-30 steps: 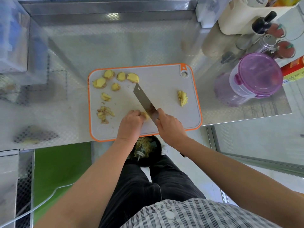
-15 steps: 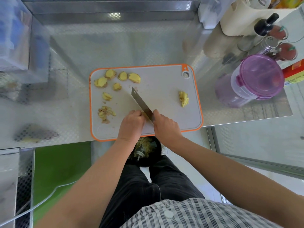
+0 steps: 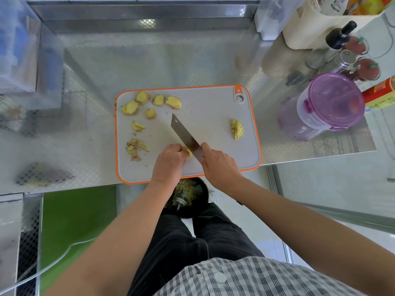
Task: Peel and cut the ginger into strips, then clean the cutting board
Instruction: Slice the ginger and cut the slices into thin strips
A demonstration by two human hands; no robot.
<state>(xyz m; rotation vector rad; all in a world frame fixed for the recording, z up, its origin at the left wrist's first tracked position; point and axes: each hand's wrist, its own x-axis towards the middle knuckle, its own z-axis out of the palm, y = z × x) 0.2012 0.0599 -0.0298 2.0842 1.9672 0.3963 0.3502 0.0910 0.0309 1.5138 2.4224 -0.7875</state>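
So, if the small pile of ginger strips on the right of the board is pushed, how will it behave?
The pile of ginger strips looks loose and thin, so it would probably spread apart rather than slide as one. The strips seem light; some may cling to the flat cutting board.

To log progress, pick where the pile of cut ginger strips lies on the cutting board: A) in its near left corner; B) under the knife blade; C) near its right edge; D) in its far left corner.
C: the pile of ginger strips lies alone near the right edge of the cutting board, clear of the knife that the right hand grips.
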